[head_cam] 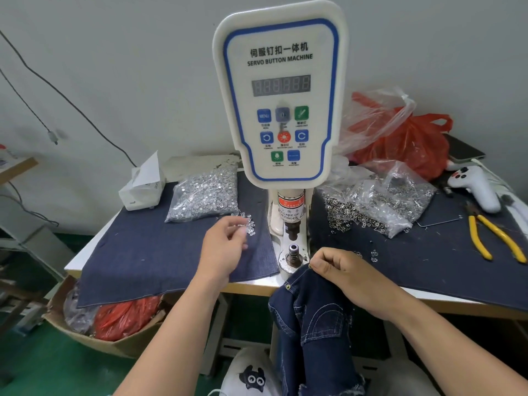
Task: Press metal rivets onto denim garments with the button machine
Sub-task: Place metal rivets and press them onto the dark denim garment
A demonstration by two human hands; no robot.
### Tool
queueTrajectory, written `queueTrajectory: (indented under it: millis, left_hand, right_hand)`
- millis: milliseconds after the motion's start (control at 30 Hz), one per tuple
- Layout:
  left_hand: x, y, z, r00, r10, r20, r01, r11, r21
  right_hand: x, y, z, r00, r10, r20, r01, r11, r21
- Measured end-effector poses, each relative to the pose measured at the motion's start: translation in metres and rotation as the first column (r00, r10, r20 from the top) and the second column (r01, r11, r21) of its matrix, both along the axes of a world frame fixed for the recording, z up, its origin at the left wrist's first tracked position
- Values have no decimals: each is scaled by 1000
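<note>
The white servo button machine (278, 92) stands at the table's middle, its lower die post (293, 251) bare under the punch (291, 230). My right hand (340, 270) pinches the edge of a dark denim garment (314, 318) just right of the die; a rivet (288, 286) shows on the denim. My left hand (223, 247) reaches with curled fingers into a small loose pile of silver rivets (248, 224) left of the machine. Whether it holds one I cannot tell.
A bag of silver rivet caps (205, 195) and a tissue box (143, 187) sit back left. Bags of ring parts (380, 204), red plastic bags (405, 141), a white handle tool (474, 187) and yellow pliers (497, 238) lie right. A carton (94, 324) stands under the table.
</note>
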State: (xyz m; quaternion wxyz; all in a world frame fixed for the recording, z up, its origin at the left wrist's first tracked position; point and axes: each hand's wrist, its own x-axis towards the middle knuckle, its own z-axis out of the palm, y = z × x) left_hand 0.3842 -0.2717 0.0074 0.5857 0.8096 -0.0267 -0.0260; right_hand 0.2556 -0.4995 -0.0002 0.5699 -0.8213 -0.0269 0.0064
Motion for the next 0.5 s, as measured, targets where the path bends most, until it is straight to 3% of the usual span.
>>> queueTrajectory:
  millis: [167,500]
  left_hand:
    - [-29,-27,8,932,-347,-101,324,927,-189]
    - [-32,-30,13,937,-344,-54,335,933,-131]
  right_hand:
    - [1,0,1,1000,4,-10,-4,1000,13]
    - [0,0,1,999,7,-35,-6,999,39]
